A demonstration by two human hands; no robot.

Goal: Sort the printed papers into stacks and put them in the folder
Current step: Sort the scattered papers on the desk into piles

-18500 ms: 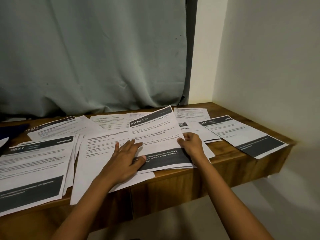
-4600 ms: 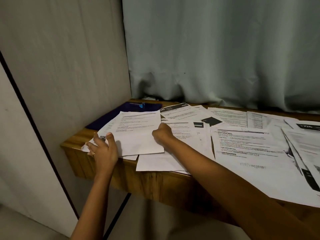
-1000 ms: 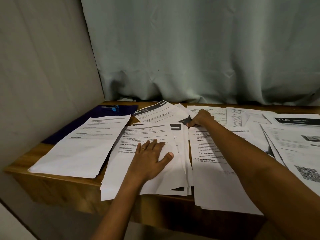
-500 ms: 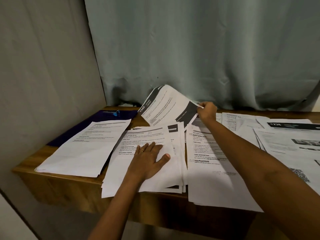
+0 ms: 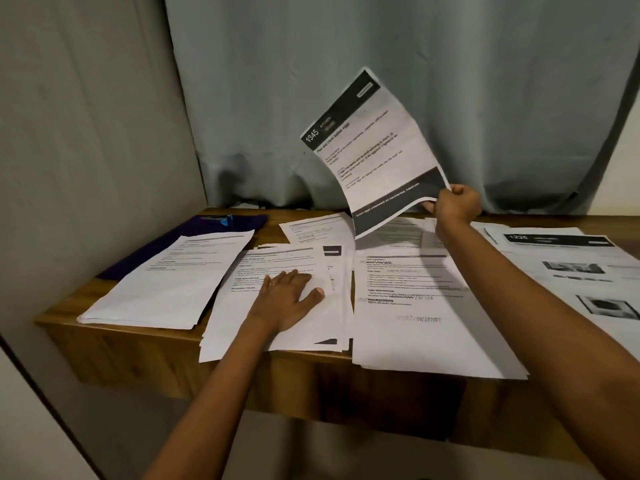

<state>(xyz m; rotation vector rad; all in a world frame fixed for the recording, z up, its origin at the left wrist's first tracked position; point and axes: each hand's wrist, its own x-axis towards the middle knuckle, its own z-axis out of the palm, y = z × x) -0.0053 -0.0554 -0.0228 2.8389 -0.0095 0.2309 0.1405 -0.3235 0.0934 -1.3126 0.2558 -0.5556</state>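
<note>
My right hand [image 5: 456, 204] pinches the lower corner of a printed sheet [image 5: 372, 147] with black bands and the number 1345, held up in the air above the back of the table. My left hand [image 5: 288, 299] lies flat, fingers spread, on a middle stack of papers [image 5: 277, 271]. Another stack [image 5: 173, 278] lies at the left, partly over a dark purple folder [image 5: 194, 237] with a blue clip. A larger white stack [image 5: 415, 306] lies to the right of my left hand.
The wooden table [image 5: 138, 351] fills a corner: a grey wall on the left, a pale curtain [image 5: 381, 46] behind. More sheets with black headers and pictures [image 5: 571, 268] lie at the far right. Several papers overhang the front edge.
My right hand picked the 1345 sheet off the back of the table and raised it high, tilting it upright. My left hand stayed flat on the middle stack.
</note>
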